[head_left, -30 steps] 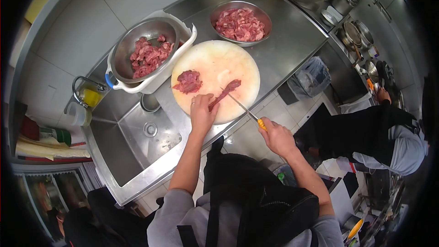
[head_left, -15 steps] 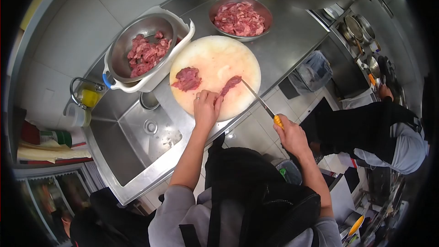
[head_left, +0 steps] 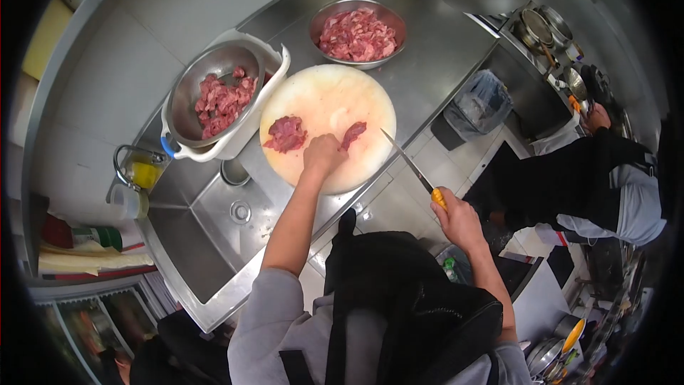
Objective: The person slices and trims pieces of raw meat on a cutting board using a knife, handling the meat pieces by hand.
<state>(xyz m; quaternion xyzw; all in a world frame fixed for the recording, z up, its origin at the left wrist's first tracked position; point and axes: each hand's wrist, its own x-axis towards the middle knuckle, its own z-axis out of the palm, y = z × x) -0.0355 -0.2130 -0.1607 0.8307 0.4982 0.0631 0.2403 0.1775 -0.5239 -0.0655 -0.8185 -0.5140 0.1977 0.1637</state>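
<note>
My right hand (head_left: 458,219) is closed round the yellow handle of a knife (head_left: 416,171). Its long blade points up and left, its tip just over the right rim of the round white cutting board (head_left: 370,93). On the board, my left hand (head_left: 325,155) is curled at the near end of a narrow strip of raw meat (head_left: 353,135); its fingertips are partly hidden. Left of that hand lies a larger piece of raw meat (head_left: 286,133). Cut meat (head_left: 358,34) fills a metal bowl (head_left: 400,26) behind the board.
A second metal bowl (head_left: 187,103) with meat pieces sits in a white basin (head_left: 274,75) at the left. The sink (head_left: 192,242) and faucet (head_left: 132,164) are nearer left. A lined bin (head_left: 479,107) stands past the counter edge. Another person (head_left: 570,178) works at the right.
The knife has drawn back to the right, its tip leaving the strip of meat. My left hand has turned and curled beside the strip. The whole view has shifted slightly.
</note>
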